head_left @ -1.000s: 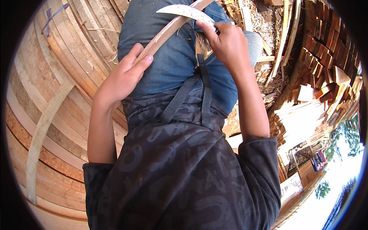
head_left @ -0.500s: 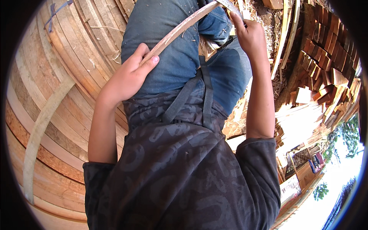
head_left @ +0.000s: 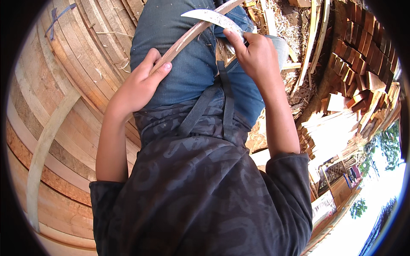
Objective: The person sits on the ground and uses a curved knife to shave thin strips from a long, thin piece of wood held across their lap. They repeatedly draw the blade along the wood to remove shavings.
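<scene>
My left hand (head_left: 139,87) is closed round the near end of a long, narrow wooden strip (head_left: 181,45), which slants up and to the right over my thigh. My right hand (head_left: 255,53) grips a curved metal blade (head_left: 215,18), like a sickle or curved knife; its handle is hidden in my fist. The blade's pointed tip faces left, and the blade crosses over the strip. Whether its edge touches the wood I cannot tell. The strip's far end runs out at the top of the view.
Stacked planks (head_left: 64,136) lie along my left, with a pale strip (head_left: 45,149) across them and a blue strap (head_left: 53,23) at the top. Wood shavings (head_left: 284,32) cover the ground beyond my knees. A pile of cut wood (head_left: 363,59) stands at the right.
My right hand has come nearer and to the left, bringing the blade down along the strip, with more of it showing. My left hand keeps its hold and has shifted slightly left.
</scene>
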Motion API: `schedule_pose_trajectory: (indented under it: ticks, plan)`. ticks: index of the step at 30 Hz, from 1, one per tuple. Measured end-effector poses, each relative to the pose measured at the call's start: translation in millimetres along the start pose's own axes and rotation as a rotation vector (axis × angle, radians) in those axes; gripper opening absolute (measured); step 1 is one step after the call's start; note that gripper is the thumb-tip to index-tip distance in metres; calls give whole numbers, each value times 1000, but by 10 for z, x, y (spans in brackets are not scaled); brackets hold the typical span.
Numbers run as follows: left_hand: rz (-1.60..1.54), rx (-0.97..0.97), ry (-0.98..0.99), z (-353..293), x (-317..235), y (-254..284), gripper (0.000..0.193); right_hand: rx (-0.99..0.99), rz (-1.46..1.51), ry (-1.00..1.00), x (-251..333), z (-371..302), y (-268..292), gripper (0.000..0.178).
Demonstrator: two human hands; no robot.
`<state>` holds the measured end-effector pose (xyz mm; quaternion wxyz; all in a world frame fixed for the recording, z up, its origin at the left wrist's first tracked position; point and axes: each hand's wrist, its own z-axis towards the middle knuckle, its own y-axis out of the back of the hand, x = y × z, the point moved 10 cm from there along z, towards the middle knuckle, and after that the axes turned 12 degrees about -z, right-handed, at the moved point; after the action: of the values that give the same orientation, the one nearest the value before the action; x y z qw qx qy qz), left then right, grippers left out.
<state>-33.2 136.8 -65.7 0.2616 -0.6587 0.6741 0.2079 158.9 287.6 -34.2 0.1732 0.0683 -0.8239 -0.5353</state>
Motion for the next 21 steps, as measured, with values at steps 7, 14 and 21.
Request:
schedule_pose_trajectory:
  ticks: [7,14,21]
  plan:
    - [-28,12,-47,5,-25,-52,33,-158,38,-100,-692,443,114,70]
    - [-51,16,13,8,-34,-39,33,-195,13,-83,-838,598,114,72]
    - [-4,-8,-27,21,-38,-26,33,-170,-32,111,85,147,106,70]
